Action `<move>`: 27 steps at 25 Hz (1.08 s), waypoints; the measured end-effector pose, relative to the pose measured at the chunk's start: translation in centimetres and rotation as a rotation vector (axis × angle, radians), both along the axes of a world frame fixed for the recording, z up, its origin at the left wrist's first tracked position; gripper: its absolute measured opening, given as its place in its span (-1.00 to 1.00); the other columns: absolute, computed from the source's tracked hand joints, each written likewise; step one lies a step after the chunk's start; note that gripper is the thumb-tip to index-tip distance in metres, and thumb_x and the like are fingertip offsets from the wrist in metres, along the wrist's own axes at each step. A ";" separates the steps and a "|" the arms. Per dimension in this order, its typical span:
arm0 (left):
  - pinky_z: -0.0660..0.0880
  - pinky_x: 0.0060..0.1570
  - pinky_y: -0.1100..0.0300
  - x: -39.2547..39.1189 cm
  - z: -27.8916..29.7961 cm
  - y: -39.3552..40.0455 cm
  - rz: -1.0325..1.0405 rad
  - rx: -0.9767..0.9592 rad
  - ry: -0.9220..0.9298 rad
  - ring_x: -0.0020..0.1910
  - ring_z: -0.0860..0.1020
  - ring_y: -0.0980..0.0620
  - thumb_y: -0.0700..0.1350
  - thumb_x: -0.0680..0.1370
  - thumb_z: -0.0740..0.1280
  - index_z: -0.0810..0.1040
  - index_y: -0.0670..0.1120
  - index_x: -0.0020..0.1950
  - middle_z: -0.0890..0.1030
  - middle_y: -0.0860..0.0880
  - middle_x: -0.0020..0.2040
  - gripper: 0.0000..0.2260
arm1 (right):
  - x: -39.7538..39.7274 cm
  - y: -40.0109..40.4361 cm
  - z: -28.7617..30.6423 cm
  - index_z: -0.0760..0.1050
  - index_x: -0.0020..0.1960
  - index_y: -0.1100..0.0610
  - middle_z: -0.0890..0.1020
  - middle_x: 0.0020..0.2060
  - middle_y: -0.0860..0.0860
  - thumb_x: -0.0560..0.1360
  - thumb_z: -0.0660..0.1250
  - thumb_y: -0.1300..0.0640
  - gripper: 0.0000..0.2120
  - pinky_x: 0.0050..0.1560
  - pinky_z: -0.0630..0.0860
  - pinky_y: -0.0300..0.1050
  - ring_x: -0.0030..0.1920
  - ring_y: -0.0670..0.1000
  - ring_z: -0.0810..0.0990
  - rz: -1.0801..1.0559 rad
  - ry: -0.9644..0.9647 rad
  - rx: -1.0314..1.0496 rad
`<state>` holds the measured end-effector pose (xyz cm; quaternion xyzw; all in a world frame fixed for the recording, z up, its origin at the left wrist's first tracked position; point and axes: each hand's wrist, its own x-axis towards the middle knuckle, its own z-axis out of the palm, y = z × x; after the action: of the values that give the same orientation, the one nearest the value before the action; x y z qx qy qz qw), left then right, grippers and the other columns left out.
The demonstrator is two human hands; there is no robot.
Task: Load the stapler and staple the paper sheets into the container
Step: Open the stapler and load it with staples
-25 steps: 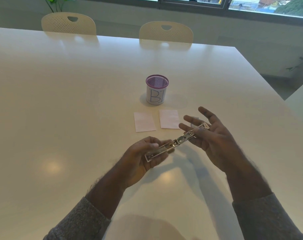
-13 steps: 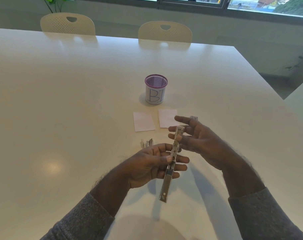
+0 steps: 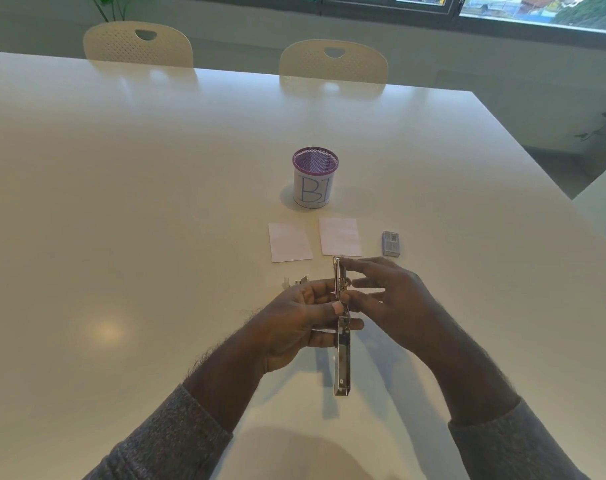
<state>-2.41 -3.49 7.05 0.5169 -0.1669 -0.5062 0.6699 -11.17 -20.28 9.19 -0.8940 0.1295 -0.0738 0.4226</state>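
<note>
I hold the long, narrow silver metal stapler [image 3: 341, 344] opened out straight, above the white worktop [image 3: 121, 237] and pointing away from me. My left hand [image 3: 294, 323] grips its middle, thumb on top and fingers curled beneath; those fingers cover part of the body. My right hand [image 3: 391, 299] pinches the far half with fingers [image 3: 360, 263] curled over it, so the channel there is hard to make out. Behind my left hand some small silvery metal bits [image 3: 296, 281] peek out, mostly hidden; I cannot tell what they are. Just beyond lie two pale pink paper sheets [image 3: 289, 241], side by side and apart. Right of them sits a small grey staple box [image 3: 391, 243]. Farther off stands the purple mesh container with a white label marked "B1" [image 3: 314, 177]. Two cream perforated chairs [image 3: 332, 62] stand at the far edge, only their backs showing.
</note>
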 end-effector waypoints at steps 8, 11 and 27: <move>0.61 0.06 -0.03 -0.1 -0.8 0.0 -0.045 0.052 -0.021 0.12 0.65 -0.24 -0.28 0.62 0.27 0.56 -0.22 0.27 0.66 -0.19 0.16 -0.76 | 0.2 0.1 1.2 0.52 0.10 -0.13 0.56 0.15 -0.14 0.44 0.50 0.04 -0.72 -0.05 0.64 -0.02 0.02 -0.09 0.60 0.020 0.116 -0.241; 0.56 0.18 -0.09 0.0 -0.9 0.1 -0.055 0.044 -0.001 0.15 0.63 -0.26 -0.31 0.62 0.26 0.55 -0.25 0.28 0.64 -0.23 0.19 -0.75 | 0.3 0.3 1.0 0.53 -0.01 -0.13 0.55 0.09 -0.15 0.45 0.49 0.06 -0.81 -0.06 0.64 -0.04 0.01 -0.10 0.61 0.032 0.121 -0.262; 0.66 -0.08 0.04 0.3 -0.3 -1.5 0.110 0.221 -0.032 -0.09 0.71 -0.18 -0.11 0.62 0.32 0.57 -0.25 0.17 0.69 -0.22 -0.05 -0.77 | -2.1 1.5 -0.3 0.59 -0.02 0.00 0.69 -0.11 -0.13 0.39 0.54 0.15 -0.79 -0.28 0.38 -0.48 -0.20 -0.16 0.59 0.088 -0.208 -0.362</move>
<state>-2.11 -4.95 6.72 0.6039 -0.0919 -0.4756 0.6330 -13.26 -18.79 8.90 -0.9476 0.0308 -0.1691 0.2692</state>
